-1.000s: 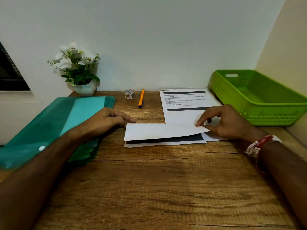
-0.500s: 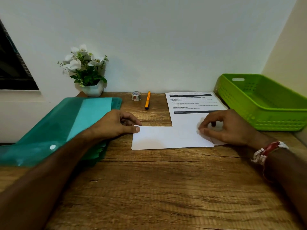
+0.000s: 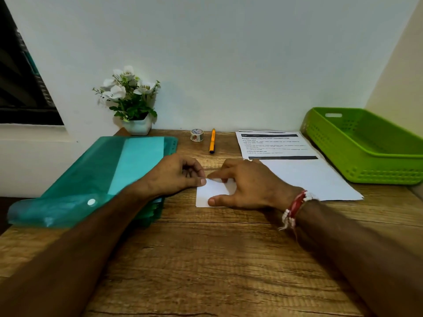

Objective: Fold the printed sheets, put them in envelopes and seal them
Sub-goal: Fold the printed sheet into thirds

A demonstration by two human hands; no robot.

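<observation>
Though partly bare, folded sheet (image 3: pixel 212 191) mostly beneath right hand (image 3: pixel 249 186)

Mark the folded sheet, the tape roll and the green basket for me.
folded sheet (image 3: pixel 212 192), head view, bare white face near its left edge
tape roll (image 3: pixel 196 135), head view, printed outer side
green basket (image 3: pixel 384 171), head view, perforated front wall

We log folder (image 3: pixel 103 175) at bench (image 3: pixel 206 259) left, plant (image 3: pixel 132 104) behind it. At rear: tape (image 3: pixel 196 135), pen (image 3: pixel 212 141); printed sheets (image 3: pixel 297 175) just left of basket (image 3: pixel 377 172).
</observation>
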